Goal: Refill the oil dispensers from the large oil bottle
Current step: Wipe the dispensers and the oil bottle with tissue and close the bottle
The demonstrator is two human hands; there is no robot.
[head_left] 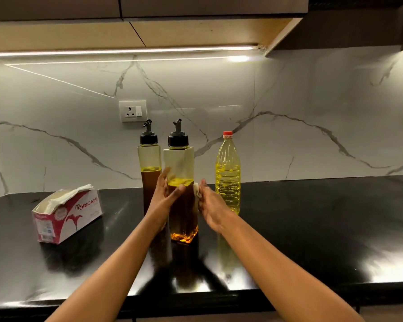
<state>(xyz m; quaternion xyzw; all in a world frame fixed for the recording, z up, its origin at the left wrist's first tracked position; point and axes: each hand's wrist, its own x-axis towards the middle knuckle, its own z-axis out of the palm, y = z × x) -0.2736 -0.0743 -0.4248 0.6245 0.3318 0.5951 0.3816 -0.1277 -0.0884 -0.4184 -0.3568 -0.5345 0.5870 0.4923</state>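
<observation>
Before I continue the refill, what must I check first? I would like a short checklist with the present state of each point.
1. Front dispenser upright on the counter: ok.
2. Dispenser cap off for pouring: not ok, it is on.
3. Red cap off the oil bottle: not ok, it is on.
4. Left hand steadies the front dispenser: ok.
5. Right hand free for the oil bottle: not ok, it holds a tissue.
6. Dispenser sides wiped dry: cannot tell.
</observation>
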